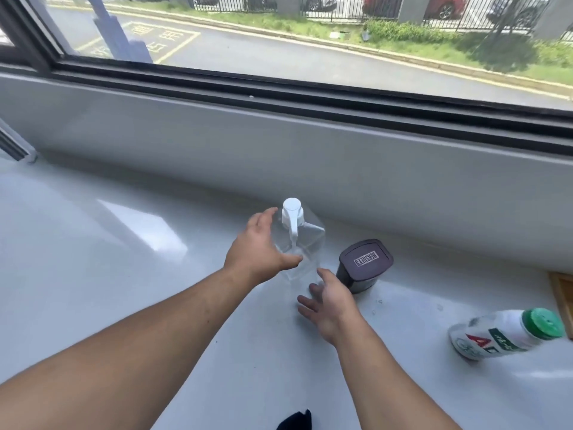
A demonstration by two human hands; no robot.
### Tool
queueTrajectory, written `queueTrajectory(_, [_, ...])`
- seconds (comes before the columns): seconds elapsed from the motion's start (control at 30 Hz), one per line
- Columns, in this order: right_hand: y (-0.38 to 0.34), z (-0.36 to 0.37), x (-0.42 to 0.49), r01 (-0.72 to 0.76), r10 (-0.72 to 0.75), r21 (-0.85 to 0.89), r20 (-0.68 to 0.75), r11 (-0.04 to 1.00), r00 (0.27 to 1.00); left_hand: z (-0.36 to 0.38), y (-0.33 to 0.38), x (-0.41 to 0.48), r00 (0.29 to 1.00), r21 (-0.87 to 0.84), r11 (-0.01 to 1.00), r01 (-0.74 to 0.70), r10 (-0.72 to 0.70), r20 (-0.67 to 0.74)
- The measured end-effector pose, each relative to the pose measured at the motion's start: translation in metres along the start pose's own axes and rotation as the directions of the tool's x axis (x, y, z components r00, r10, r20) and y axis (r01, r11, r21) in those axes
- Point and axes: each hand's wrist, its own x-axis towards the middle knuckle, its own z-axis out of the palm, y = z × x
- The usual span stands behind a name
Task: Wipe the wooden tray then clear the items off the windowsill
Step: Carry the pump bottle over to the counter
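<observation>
A clear square pump bottle (305,243) with a white pump head stands on the white windowsill (124,274). My left hand (262,246) is spread open against its left side, thumb near the front. My right hand (325,301) hovers open just below and right of the bottle, beside a dark brown Hershey's container (364,265). A white bottle with a green cap (505,333) lies on its side at the right. A corner of the wooden tray (562,296) shows at the right edge.
The grey wall under the window frame (310,97) runs close behind the items. A black object (296,421) peeks in at the bottom edge. A metal fitting (15,144) sits at the far left.
</observation>
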Motion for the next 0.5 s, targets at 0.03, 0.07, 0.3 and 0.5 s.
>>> queueTrajectory(0.03, [0.001,0.004,-0.001,-0.002,0.002,0.009,0.014,1.0,1.0,-0.001,-0.002,-0.003,1.0,-0.008,1.0,-0.011,0.011,-0.011])
queueTrajectory(0.07, [0.002,0.008,-0.002,0.0,-0.001,0.008,0.027,1.0,1.0,-0.002,-0.006,-0.007,1.0,-0.025,1.0,-0.015,0.015,-0.022])
queueTrajectory(0.3, [0.033,0.073,-0.033,0.008,0.001,-0.095,0.1,0.995,0.995,-0.049,-0.065,-0.062,0.981,-0.134,0.989,0.061,-0.083,-0.173])
queueTrajectory(0.5, [0.113,0.174,-0.086,0.009,0.056,-0.279,0.225,0.96,0.973,-0.13,-0.17,-0.149,0.919,-0.199,0.958,0.205,-0.259,-0.299])
